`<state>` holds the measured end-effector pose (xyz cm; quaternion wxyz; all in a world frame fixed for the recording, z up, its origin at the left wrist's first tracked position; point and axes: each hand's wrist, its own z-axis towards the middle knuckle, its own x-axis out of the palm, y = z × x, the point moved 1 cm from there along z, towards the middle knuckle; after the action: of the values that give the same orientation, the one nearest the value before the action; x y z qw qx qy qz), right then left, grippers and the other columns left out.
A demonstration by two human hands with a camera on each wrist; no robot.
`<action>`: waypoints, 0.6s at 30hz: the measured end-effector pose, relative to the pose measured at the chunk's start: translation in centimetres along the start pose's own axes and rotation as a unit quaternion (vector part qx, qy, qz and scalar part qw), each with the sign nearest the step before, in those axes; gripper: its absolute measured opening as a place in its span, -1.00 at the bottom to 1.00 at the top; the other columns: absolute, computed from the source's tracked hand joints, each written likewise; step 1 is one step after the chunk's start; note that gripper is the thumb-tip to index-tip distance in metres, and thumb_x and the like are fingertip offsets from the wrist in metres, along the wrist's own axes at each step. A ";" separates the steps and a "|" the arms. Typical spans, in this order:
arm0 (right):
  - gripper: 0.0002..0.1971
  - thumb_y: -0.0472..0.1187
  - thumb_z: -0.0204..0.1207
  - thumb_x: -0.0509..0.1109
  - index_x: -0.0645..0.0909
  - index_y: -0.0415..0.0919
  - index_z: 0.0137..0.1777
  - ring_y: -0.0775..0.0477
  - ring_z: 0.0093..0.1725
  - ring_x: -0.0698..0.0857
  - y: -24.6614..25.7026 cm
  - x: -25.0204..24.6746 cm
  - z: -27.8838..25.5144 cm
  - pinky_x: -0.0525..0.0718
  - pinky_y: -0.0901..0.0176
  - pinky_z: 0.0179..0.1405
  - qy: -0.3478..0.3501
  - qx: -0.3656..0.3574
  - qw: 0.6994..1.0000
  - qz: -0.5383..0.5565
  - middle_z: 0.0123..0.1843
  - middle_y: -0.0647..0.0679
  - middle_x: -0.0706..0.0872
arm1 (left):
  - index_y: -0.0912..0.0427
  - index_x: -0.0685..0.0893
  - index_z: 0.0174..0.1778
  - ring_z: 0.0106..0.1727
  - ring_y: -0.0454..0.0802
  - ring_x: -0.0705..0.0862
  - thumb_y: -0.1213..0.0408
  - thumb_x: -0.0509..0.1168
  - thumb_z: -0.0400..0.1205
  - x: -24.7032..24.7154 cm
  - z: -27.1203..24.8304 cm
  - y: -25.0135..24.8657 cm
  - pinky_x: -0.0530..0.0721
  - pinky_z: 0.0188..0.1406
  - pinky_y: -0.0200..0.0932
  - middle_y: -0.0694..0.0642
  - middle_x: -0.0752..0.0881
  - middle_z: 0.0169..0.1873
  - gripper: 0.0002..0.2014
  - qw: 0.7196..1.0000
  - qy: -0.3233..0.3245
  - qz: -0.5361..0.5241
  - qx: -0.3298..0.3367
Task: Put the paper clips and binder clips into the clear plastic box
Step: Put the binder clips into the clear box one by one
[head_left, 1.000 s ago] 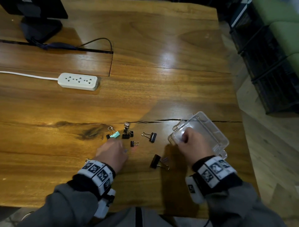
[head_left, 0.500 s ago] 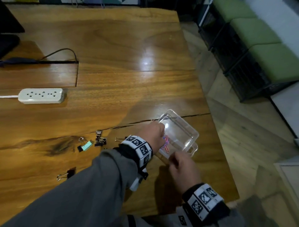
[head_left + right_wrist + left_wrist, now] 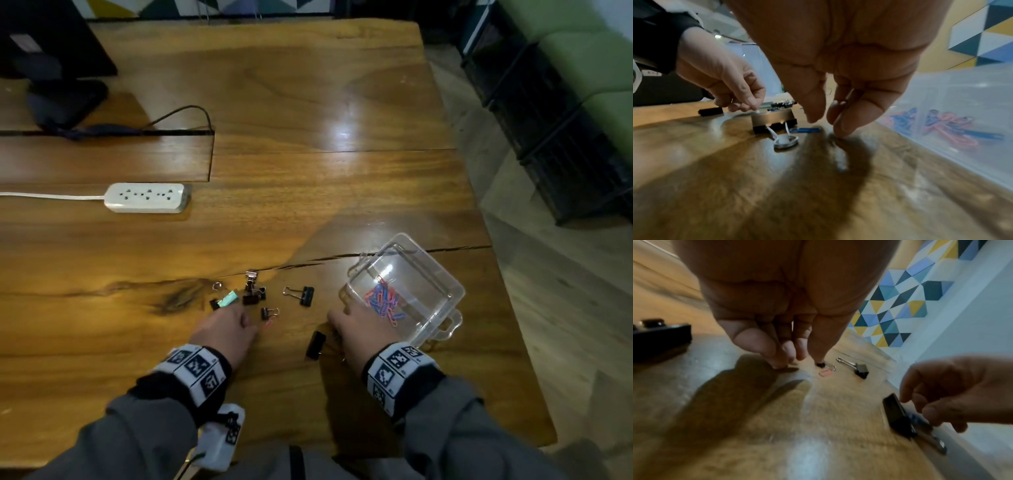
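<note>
The left hand (image 3: 226, 327) is lowered to the wooden table (image 3: 308, 192) with its fingers (image 3: 764, 344) curled downward and their tips at the surface near a small black binder clip (image 3: 265, 313) and a pink paper clip (image 3: 825, 372); nothing is seen to be held in it, though whether a clip is pinned beneath the fingertips cannot be told. The right hand (image 3: 358, 330) is poised above the table with thumb and forefinger parted and empty, just beside a large black binder clip (image 3: 773, 121) and a blue paper clip (image 3: 807, 129). The clear plastic box (image 3: 404, 291) is shown at the table's right, close against the right hand, and a heap of red and blue paper clips (image 3: 385, 301) is already contained in it. A mint-green binder clip (image 3: 227, 299), a dark cluster of binder clips (image 3: 251, 291) and a lone black binder clip (image 3: 305, 295) are left outside. The step in hand is judged to be the gathering of the remaining clips. A closing pinch on the flat paper clips is called for next, with nails slid beneath the wire, followed by a short carry over the box rim.
</note>
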<state>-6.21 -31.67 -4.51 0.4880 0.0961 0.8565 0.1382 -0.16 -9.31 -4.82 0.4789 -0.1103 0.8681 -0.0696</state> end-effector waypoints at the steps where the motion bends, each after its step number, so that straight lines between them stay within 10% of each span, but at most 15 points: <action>1: -0.77 -0.18 0.63 0.34 0.48 -0.05 0.26 -0.23 0.22 0.58 0.0 -0.1 0.2 0.69 -0.19 0.13 0.017 -0.010 1.000 -0.015 0.25 -0.16 0.53 | 0.00 0.58 -0.26 -0.28 -0.11 0.59 0.06 0.39 0.60 0.4 -0.2 -0.3 0.44 -0.44 -0.16 -0.04 0.64 -0.32 -0.82 1.000 -0.007 -0.002 0.005; 14: -0.85 -0.31 0.59 0.35 0.57 -0.11 0.11 -0.14 0.11 0.63 0.9 0.8 -0.1 0.70 -0.07 0.14 0.009 0.028 0.999 0.041 0.10 -0.08 0.65 | 0.10 0.61 -0.11 -0.13 0.00 0.60 0.32 0.31 0.62 2.1 -0.6 -4.2 0.66 -0.08 -0.14 0.05 0.61 -0.11 -0.96 0.993 0.006 0.051 0.106; 18: -0.89 -0.26 0.61 0.35 0.54 -0.02 0.01 0.01 -0.04 0.62 -0.1 -0.7 -2.5 0.73 0.04 0.02 -0.114 0.077 0.985 0.107 0.00 0.07 0.60 | 0.03 0.56 -0.06 -0.14 -0.07 0.58 0.33 0.31 0.63 0.8 -2.0 -5.9 0.62 -0.10 -0.20 -0.07 0.57 -0.20 -0.90 0.988 0.028 0.033 0.148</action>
<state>-8.05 -32.33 -2.80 0.5557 0.2396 0.7883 0.1113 -1.53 -15.22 -3.04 0.4675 -0.0077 0.8646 -0.1843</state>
